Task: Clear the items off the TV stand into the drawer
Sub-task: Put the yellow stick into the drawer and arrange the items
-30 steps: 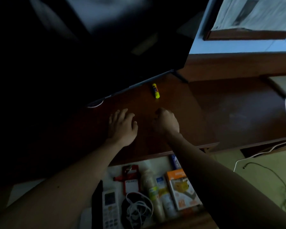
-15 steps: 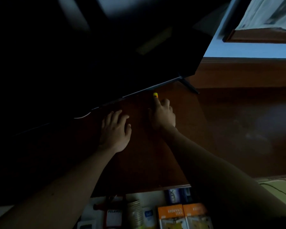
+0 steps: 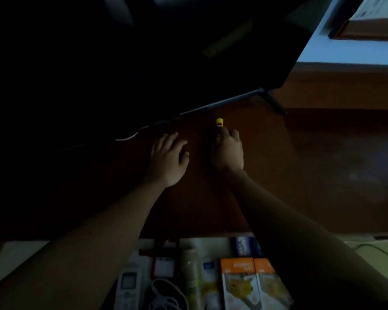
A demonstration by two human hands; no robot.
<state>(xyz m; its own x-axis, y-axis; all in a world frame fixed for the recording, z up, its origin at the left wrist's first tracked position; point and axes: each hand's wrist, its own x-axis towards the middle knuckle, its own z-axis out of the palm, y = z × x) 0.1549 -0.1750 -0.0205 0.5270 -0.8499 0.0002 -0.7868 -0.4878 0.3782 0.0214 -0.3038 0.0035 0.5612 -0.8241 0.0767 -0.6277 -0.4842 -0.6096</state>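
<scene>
At centre-left of the frame our left hand lies flat and open on the TV stand, fingers spread, holding nothing. Just to its right, our right hand curls its fingers over the near end of the yellow glue stick, which lies on the wood just below the TV's lower edge; whether the grip has fully closed we cannot tell in this dim light. Along the bottom of the frame the open drawer already holds a remote, a coiled white cable, a bottle and orange boxes. The risk, we judge: the round stick could roll off under the screen if our fingertips nudge rather than pinch it.
</scene>
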